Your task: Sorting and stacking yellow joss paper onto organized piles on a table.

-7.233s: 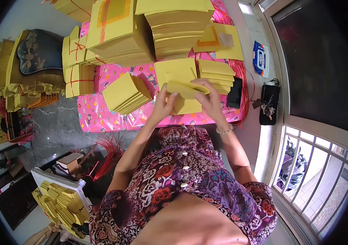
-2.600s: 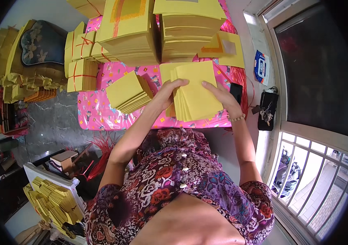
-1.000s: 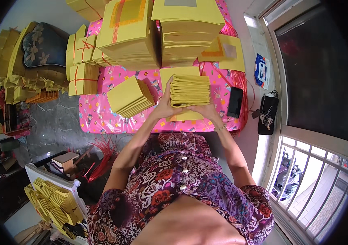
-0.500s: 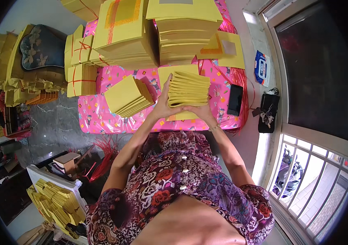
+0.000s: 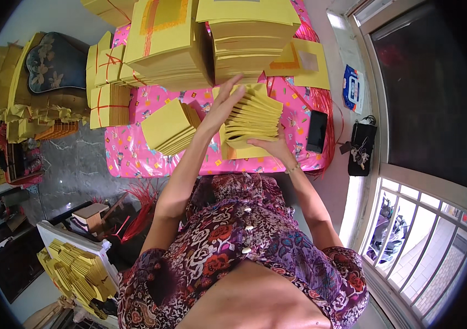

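Note:
A stack of folded yellow paper (image 5: 256, 114) stands in front of me on the pink patterned table cover (image 5: 151, 167), its layered folds facing up. Flat yellow paper (image 5: 250, 152) lies under it. My left hand (image 5: 223, 108) is open, fingers stretched out along the stack's left side. At the near right corner, my right hand (image 5: 275, 148) grips the stack, its thumb over the near edge; its other fingers are mostly hidden. Left of my left hand, a fanned pile of yellow paper (image 5: 168, 127) rests on the cover.
Tall stacks of yellow paper (image 5: 162, 63) fill the table's far side, with bundles tied in red string (image 5: 110, 107) at left. A black phone (image 5: 316, 131) and red plastic strands (image 5: 329, 109) lie at right. A barred window (image 5: 414, 241) is beyond.
My left hand has moved from the stack's near left corner up its left side, its fingers straightened. The right hand stays at the near right corner, and the folds now slant more.

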A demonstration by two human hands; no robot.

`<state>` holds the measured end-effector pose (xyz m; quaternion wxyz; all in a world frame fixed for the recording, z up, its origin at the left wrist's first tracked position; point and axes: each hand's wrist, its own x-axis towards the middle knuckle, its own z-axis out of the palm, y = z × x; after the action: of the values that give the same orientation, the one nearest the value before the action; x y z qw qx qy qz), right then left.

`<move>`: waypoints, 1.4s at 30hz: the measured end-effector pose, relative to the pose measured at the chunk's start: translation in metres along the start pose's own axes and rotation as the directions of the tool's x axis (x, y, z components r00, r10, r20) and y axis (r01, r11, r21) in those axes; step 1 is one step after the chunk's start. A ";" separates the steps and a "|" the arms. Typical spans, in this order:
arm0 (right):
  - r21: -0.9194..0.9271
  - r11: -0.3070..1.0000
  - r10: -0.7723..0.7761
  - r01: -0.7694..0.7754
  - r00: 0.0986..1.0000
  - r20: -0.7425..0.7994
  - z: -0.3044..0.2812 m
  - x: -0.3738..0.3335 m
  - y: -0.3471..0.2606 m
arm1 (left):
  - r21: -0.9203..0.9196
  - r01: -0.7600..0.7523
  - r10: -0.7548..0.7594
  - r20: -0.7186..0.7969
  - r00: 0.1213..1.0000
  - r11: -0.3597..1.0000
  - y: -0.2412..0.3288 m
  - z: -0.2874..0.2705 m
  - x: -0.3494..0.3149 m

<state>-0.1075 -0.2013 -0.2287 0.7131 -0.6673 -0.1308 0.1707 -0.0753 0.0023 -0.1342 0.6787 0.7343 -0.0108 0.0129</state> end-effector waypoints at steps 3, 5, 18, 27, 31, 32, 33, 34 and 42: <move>-0.004 1.000 -0.018 0.018 1.000 -0.014 0.004 -0.001 -0.001 | -0.270 0.374 -0.307 0.260 0.916 0.887 0.010 0.003 0.004; 0.004 1.000 -0.012 0.012 0.999 -0.031 0.007 -0.003 0.002 | -0.380 0.415 -0.349 0.232 0.908 0.826 0.012 0.004 0.001; -0.024 0.998 0.047 -0.049 0.997 -0.068 0.004 -0.003 0.004 | -0.444 0.105 -0.265 -0.316 0.911 0.890 -0.030 -0.002 -0.068; 0.016 1.000 0.017 -0.016 0.999 -0.041 0.002 -0.001 0.008 | -0.154 -0.073 0.018 -0.329 0.944 0.985 -0.025 0.018 -0.104; -0.001 1.000 0.014 -0.014 0.999 -0.044 0.002 -0.001 0.007 | -0.079 -0.120 0.086 -0.342 0.936 0.990 -0.022 0.016 -0.100; -0.001 1.000 0.014 -0.014 0.999 -0.044 0.003 -0.001 0.007 | -0.117 -0.119 0.074 -0.337 0.939 0.986 -0.021 0.017 -0.099; 0.009 0.999 0.032 -0.031 0.998 -0.055 0.003 -0.001 0.008 | -0.155 -0.118 0.062 -0.330 0.942 0.981 -0.021 0.019 -0.098; 0.020 0.999 0.050 -0.048 0.997 -0.066 0.002 -0.001 0.009 | -0.156 -0.118 0.062 -0.329 0.942 0.981 -0.021 0.019 -0.097; 0.021 0.998 0.059 -0.058 0.997 -0.051 0.002 0.000 0.005 | -0.073 -0.100 0.079 -0.249 0.965 0.992 -0.025 0.014 -0.095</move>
<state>-0.1091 -0.1993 -0.2334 0.7173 -0.6682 -0.0913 0.1753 -0.1690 -0.0102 -0.1638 0.7042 0.6961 0.0394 0.1338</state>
